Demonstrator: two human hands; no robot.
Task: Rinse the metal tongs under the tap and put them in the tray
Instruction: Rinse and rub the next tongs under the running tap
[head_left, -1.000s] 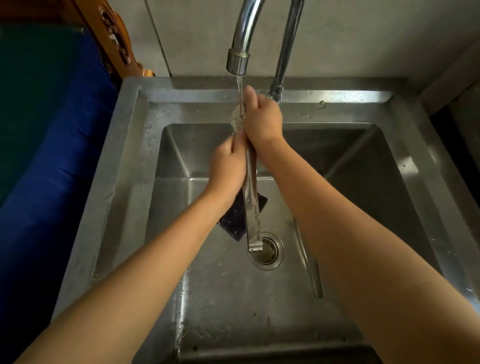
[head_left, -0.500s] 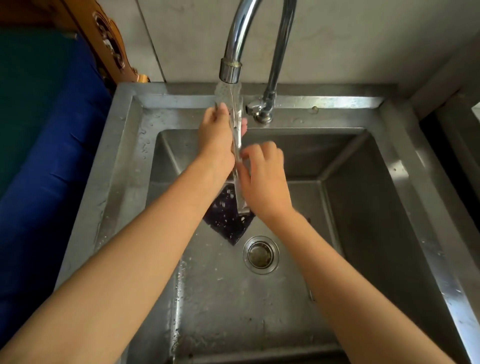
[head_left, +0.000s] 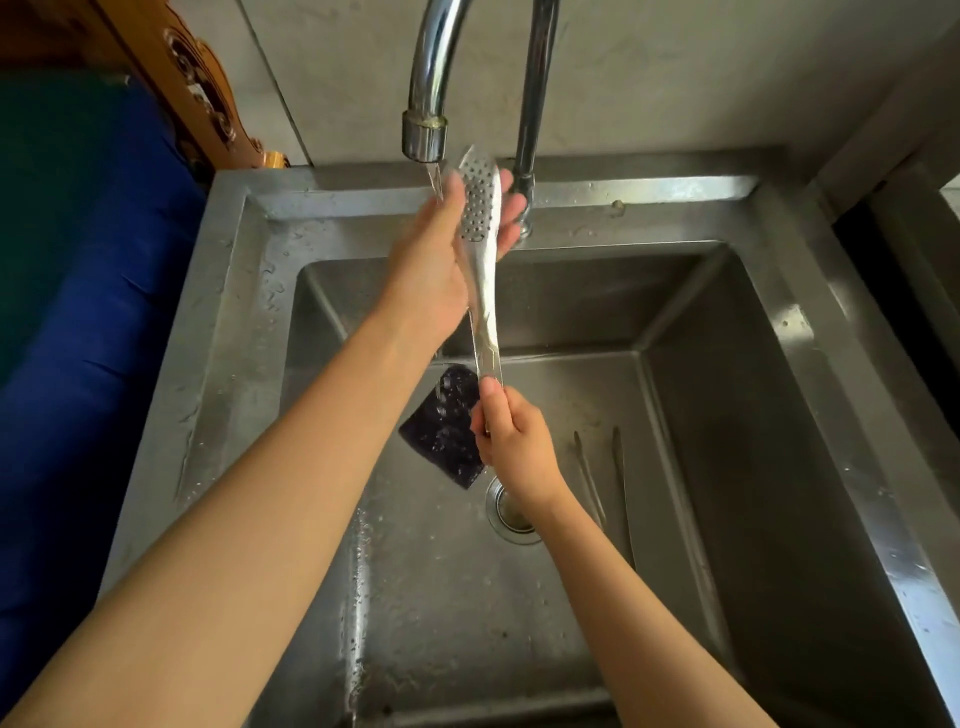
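I hold the metal tongs (head_left: 484, 291) upright under the chrome tap (head_left: 425, 130), their perforated head just right of the spout. A thin stream of water runs from the spout onto my left hand (head_left: 441, 260), which cups the tongs' upper half, fingers behind the head. My right hand (head_left: 511, 441) pinches the lower handle end above the drain. No tray is in view.
The steel sink (head_left: 727, 415) holds a dark scouring pad (head_left: 447, 431) left of the drain (head_left: 511, 514), and a second pair of tongs (head_left: 605, 483) lies on the basin floor to the right. A blue surface (head_left: 88, 364) borders the sink's left side.
My right hand has slid down from the tongs' middle to the handle end. My left hand shifted around the head, which now shows its perforated face beside the spout.
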